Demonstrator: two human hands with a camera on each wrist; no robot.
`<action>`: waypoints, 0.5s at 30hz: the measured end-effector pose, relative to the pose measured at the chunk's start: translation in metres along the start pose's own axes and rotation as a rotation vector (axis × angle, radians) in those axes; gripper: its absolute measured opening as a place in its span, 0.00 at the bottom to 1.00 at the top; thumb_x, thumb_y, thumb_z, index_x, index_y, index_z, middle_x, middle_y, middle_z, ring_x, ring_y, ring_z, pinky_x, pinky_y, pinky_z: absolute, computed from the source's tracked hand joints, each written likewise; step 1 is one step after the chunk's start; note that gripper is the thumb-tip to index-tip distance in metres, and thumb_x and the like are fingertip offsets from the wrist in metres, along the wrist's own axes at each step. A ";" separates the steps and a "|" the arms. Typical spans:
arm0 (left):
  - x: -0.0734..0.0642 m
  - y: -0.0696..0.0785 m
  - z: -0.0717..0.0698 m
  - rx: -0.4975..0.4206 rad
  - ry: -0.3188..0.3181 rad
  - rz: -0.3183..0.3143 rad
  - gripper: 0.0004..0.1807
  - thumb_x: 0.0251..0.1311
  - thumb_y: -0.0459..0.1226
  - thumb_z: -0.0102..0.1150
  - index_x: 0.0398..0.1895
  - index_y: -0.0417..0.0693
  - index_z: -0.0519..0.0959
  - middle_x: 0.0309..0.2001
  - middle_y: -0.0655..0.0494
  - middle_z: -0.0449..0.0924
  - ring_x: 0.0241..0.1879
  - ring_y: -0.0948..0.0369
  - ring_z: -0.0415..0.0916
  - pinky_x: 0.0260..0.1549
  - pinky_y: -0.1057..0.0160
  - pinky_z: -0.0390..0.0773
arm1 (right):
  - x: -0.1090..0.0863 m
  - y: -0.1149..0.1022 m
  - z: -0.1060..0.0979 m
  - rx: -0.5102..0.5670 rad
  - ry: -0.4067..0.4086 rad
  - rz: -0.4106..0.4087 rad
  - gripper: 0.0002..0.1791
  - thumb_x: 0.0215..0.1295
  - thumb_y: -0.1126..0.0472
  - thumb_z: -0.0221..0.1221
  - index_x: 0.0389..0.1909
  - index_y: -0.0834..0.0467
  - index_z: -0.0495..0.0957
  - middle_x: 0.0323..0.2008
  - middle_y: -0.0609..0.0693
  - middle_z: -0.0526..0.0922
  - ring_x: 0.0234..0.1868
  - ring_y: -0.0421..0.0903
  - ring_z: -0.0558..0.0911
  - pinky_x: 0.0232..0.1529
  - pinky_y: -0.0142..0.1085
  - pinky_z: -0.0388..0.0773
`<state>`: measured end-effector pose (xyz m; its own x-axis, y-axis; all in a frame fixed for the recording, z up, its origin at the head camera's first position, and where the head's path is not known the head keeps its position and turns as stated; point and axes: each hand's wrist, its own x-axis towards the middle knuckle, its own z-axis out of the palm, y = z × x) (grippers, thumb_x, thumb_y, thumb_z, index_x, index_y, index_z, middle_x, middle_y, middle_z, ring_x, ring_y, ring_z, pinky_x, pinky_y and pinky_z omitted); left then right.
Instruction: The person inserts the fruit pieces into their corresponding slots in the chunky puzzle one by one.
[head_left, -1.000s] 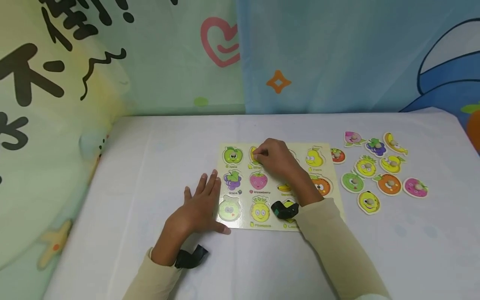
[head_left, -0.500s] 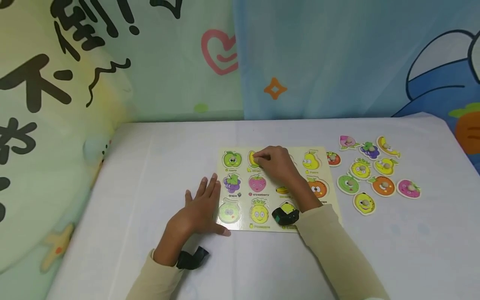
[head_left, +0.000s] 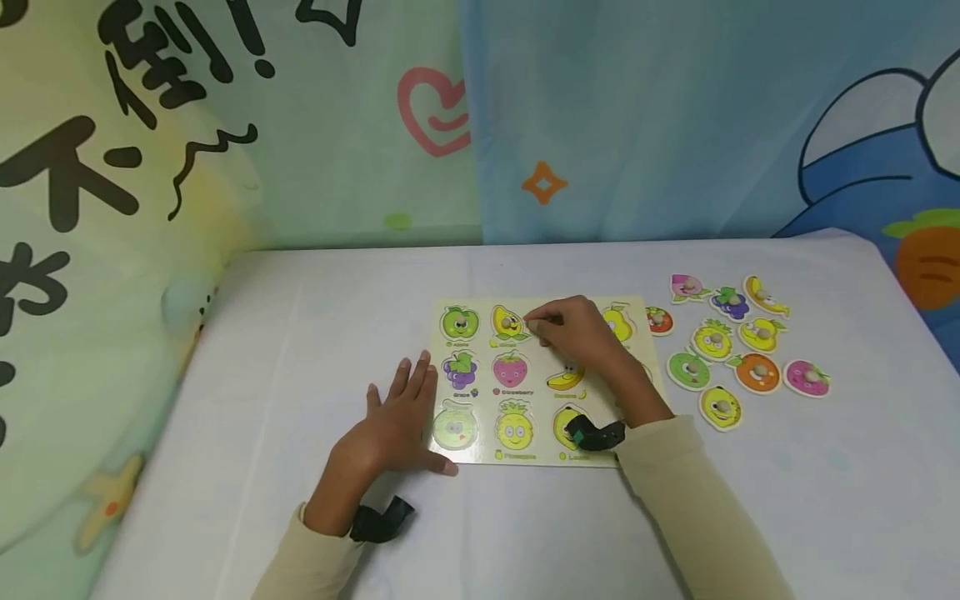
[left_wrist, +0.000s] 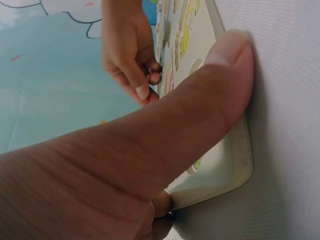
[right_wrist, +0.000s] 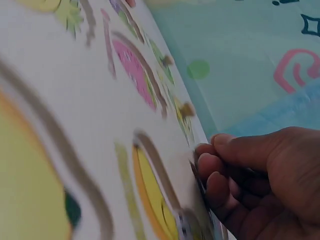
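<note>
My left hand (head_left: pixel 395 427) lies spread at the left side of a cream fruit puzzle board (head_left: pixel 484 417). Its thumb (left_wrist: pixel 220 75) presses the board's near edge. A yellow fruit piece (head_left: pixel 507 322) with a wooden knob sits in the top row, beside a green apple piece (head_left: pixel 460 323). Just right of the yellow piece is my right hand (head_left: pixel 581 333), its fingers loosely bent; I see nothing held between them. In the right wrist view its fingertips (right_wrist: pixel 205 162) are close to the board, apart from the yellow piece's knob (right_wrist: pixel 187 110). The hand hides part of the top row.
Loose knobbed pieces lie right of the board, among them an orange (head_left: pixel 757 372), a banana (head_left: pixel 765 296), grapes (head_left: pixel 730 303) and a pineapple (head_left: pixel 712 340). A tomato piece (head_left: pixel 660 321) lies against the board's right edge. White cloth (head_left: pixel 315 333) covers the table; a printed curtain (head_left: pixel 630 125) stands behind.
My right hand has let go of the yellow fruit piece and moved a little right, uncovering it. The left hand stays on the board. The head view has tilted slightly.
</note>
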<state>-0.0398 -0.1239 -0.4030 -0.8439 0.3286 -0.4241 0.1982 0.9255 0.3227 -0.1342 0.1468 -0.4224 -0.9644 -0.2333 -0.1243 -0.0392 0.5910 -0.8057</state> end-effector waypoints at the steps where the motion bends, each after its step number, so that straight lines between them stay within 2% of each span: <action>1: 0.000 0.000 0.000 -0.003 0.003 0.000 0.74 0.30 0.55 0.81 0.78 0.45 0.41 0.78 0.52 0.29 0.75 0.48 0.25 0.62 0.29 0.37 | -0.001 0.003 -0.002 0.005 0.008 -0.006 0.11 0.70 0.60 0.58 0.48 0.59 0.84 0.30 0.51 0.84 0.30 0.46 0.80 0.37 0.39 0.74; 6: -0.001 0.000 -0.001 -0.005 0.006 0.008 0.74 0.31 0.55 0.80 0.78 0.43 0.42 0.78 0.51 0.30 0.75 0.47 0.25 0.62 0.28 0.38 | -0.005 0.017 -0.016 0.053 0.073 -0.022 0.15 0.71 0.58 0.57 0.52 0.60 0.82 0.35 0.54 0.84 0.33 0.48 0.80 0.36 0.40 0.75; 15: -0.003 0.001 -0.002 -0.009 0.002 0.012 0.73 0.32 0.55 0.80 0.78 0.43 0.42 0.78 0.50 0.30 0.75 0.47 0.25 0.62 0.28 0.38 | -0.015 0.033 -0.045 0.058 0.193 0.041 0.17 0.71 0.54 0.57 0.52 0.59 0.83 0.36 0.56 0.85 0.34 0.50 0.80 0.37 0.38 0.73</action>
<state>-0.0376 -0.1243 -0.3999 -0.8428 0.3389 -0.4182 0.2036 0.9199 0.3351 -0.1329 0.2049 -0.4213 -0.9973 -0.0542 -0.0489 0.0111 0.5501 -0.8350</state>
